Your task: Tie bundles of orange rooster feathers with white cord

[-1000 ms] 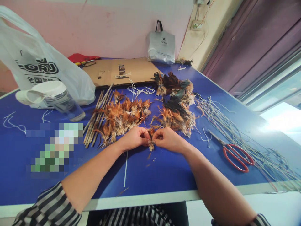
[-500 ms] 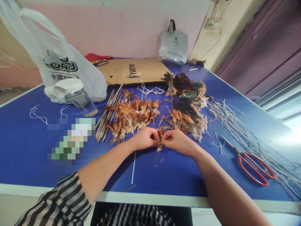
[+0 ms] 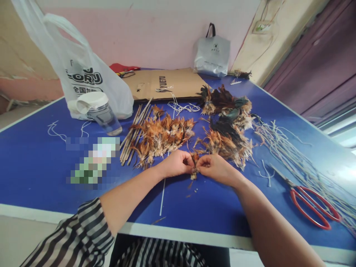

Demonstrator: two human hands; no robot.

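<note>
Between my two hands, low over the blue table [image 3: 116, 202], is a small bunch of brown feathers [image 3: 194, 175] with pale quill ends pointing toward me. My left hand [image 3: 179, 163] pinches it from the left, thumb against fingers. From the right, my right hand [image 3: 213, 167] pinches the same bunch. Whether a thread runs between the fingertips is too small to tell. Just beyond lie a pile of orange-brown feather bunches [image 3: 164, 135] on the left and another feather pile [image 3: 226, 142], brown and black, on the right.
Red-handled scissors [image 3: 314, 205] and a spread of pale strings [image 3: 294, 155] lie at the right. Thin sticks [image 3: 135, 137], a lidded plastic cup [image 3: 104, 115] and a white plastic bag [image 3: 111, 87] are at the left. Behind are flat cardboard [image 3: 150, 83] and a silver bag [image 3: 213, 55].
The whole view has shifted slightly, so things appear farther right. Both hands keep their pinch on the small feather bunch, with hardly any movement against the table.
</note>
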